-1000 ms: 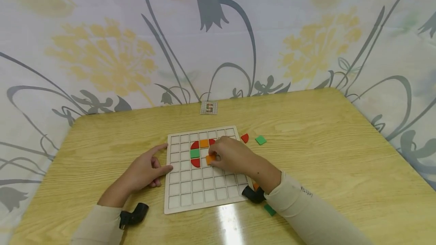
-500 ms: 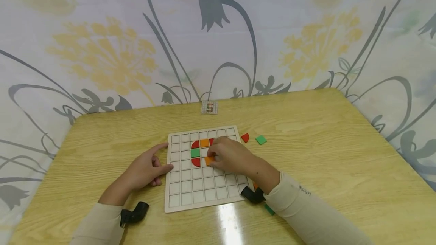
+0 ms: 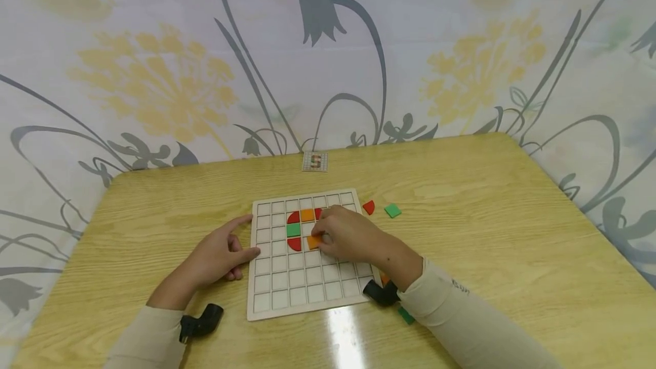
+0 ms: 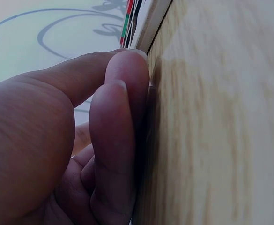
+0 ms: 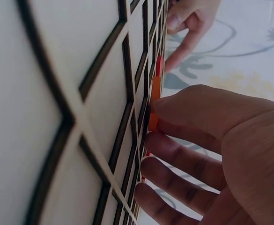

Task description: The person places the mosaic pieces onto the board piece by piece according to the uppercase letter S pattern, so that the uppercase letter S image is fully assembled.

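two bare hands work over a square, pale gridded board [image 3: 279, 299] on a wood-grain bench [image 3: 461, 198]. the right hand [image 3: 348, 236] pinches an orange square tile [image 3: 313, 242] between thumb and forefinger, its other fingers loosely bent. that tile is at the board, just right of a lower red quarter-round [image 3: 294, 244]; whether it is fully seated cannot be told. the left hand [image 3: 217, 255] grips nothing: thumb and forefinger reach apart to the board's left edge, the other fingers loosely folded.

above the lower red quarter-round sits a green square [image 3: 293, 230], then an upper red quarter-round [image 3: 294, 217], with a second orange square [image 3: 307, 215] to its right. another red piece [image 3: 318, 213] is partly hidden by the right hand.

beyond the board's right edge lie a loose red wedge [image 3: 369, 207] and a loose green tile [image 3: 393, 210]. a small patterned card [image 3: 315, 162] is at the bench's far edge.
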{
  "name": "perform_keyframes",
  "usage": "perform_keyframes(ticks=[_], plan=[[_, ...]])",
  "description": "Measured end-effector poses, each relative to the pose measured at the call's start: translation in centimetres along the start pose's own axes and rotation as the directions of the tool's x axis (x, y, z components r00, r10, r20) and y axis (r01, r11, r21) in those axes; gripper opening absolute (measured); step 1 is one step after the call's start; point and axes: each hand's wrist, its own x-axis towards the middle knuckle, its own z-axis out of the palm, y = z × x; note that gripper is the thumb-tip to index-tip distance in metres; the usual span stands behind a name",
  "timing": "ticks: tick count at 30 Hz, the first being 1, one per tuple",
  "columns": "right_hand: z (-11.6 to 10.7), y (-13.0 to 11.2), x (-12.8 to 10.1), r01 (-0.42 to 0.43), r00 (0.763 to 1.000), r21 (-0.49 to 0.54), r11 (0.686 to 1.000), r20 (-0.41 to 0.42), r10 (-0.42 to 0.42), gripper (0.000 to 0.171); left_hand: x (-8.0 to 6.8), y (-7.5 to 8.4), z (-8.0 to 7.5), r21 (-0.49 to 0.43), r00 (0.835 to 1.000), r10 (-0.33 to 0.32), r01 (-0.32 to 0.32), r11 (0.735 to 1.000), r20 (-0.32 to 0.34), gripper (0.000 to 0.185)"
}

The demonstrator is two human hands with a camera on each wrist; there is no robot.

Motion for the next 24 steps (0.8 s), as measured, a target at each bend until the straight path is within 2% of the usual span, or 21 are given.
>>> perform_keyframes(ticks=[24], plan=[[0.46, -0.18, 0.12, -0.001, 0.999, 0.018, 1.0, -0.035, 0.002, 0.018, -0.03, 0.01, -0.01, -0.005, 1.0, -0.004, 0.004, 1.0, 0.001, 0.079]])
